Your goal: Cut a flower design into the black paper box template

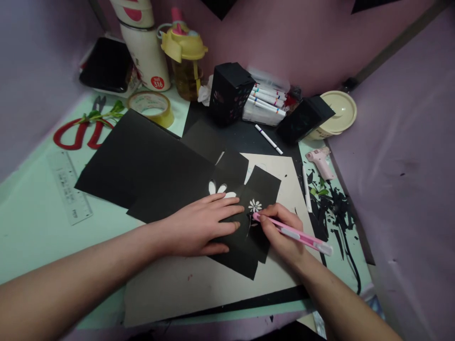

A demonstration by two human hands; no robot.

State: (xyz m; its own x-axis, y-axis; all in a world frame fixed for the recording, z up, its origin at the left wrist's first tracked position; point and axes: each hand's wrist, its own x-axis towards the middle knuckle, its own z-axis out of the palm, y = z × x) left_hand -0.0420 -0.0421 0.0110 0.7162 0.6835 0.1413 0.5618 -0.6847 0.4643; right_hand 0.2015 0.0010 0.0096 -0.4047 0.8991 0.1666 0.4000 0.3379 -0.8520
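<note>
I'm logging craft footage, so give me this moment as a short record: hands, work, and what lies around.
Left hand: flat on black paper, fingers spread
Right hand: grips a pink craft knife, tip near a flower cut-out
Under the paper: pale board
Picture left: red-handled scissors, clear ruler, tape roll
Picture right: pink glue gun, black scraps
Back: marker box, yellow-lidded bottle
</note>
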